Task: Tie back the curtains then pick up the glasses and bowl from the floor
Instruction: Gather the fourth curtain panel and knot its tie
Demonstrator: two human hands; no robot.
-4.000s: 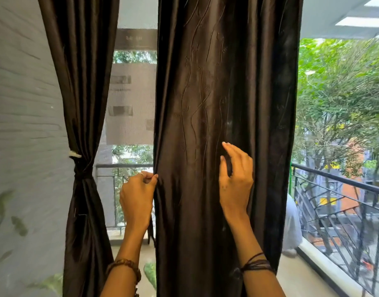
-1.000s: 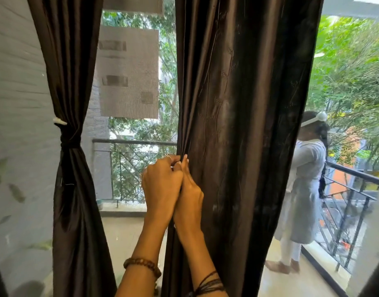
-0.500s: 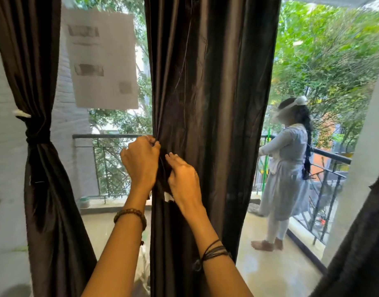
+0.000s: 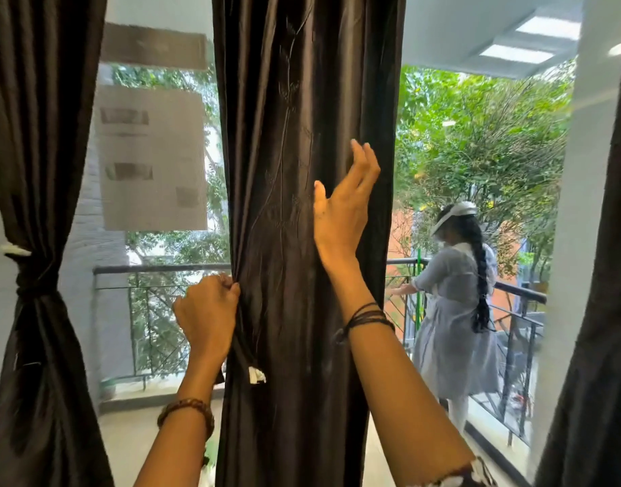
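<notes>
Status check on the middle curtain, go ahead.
Left hand grips middle curtain edge. Right hand open, reaching toward its right side. Curtain not yet tied. Nothing in the way.

wall: pale grey brick, left of the fingers, beyond the glass
papers: two sheets stuck on the pane, up and left of the fingers, print blurred
railing: dark metal balcony rail, level with the lower fingers, running off right behind the person
floor: light balcony tiles, below the fingers
trees: green foliage in daylight, right of the raised fingers
ceiling: white, with bright panels, above and right
person: on the balcony at right, pale clothes, long braid, at the rail
pillar: white, far right
</notes>
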